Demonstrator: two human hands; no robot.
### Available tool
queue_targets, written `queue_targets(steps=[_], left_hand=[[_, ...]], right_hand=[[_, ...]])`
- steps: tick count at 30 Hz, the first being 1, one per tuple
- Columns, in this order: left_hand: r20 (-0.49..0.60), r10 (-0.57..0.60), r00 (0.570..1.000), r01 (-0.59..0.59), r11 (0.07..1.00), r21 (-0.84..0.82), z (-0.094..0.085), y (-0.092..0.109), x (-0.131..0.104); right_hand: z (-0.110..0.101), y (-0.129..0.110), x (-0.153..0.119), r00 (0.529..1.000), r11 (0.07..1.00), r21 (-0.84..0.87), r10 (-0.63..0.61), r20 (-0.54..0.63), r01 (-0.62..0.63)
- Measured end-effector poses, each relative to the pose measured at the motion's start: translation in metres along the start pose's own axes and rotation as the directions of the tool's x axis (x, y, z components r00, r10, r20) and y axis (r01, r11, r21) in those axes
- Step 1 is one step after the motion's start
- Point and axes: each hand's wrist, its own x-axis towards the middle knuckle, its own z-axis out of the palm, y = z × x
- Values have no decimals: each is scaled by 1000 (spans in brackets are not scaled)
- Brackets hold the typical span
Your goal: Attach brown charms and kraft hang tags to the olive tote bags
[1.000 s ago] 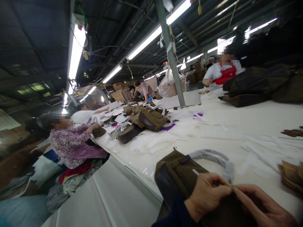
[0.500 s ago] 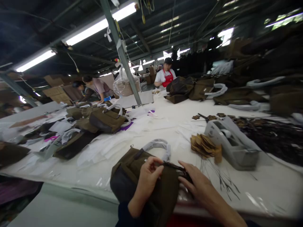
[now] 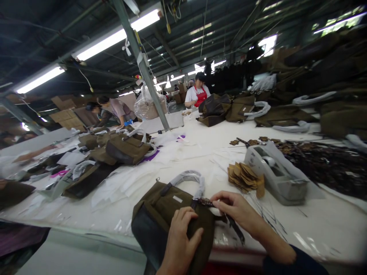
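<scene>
An olive-green bag (image 3: 157, 202) with dark lower panels lies at the table's front edge, its handle (image 3: 187, 176) wrapped in white material. My left hand (image 3: 183, 238) rests on the bag's front with its fingers apart. Beside the handle's right base, my right hand (image 3: 232, 206) pinches a dark braided strap (image 3: 205, 201). A dark end of the strap hangs below the right hand over the table.
Right of the bag are brown tags (image 3: 245, 176), a grey tape dispenser (image 3: 276, 175) and a heap of dark straps (image 3: 323, 164). More bags (image 3: 129, 147) lie at left and back right. Several people work beyond, one in a red apron (image 3: 200, 96).
My left hand has moved down from the strap onto the bag and its fingers have spread. My right hand has closed on the strap, and its dark end now hangs in view.
</scene>
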Motion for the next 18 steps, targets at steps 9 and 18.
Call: queue_targets(steps=[9,18], left_hand=[[288,-294,911,409,562,-719,-17,10,15],[449,-297,843,521,235,-821,-5,-15,23]], right_hand=[[75,-29,-25,979,984,38,-176,99,173],[4,58,15,976,887,-424,-216,-33,182]])
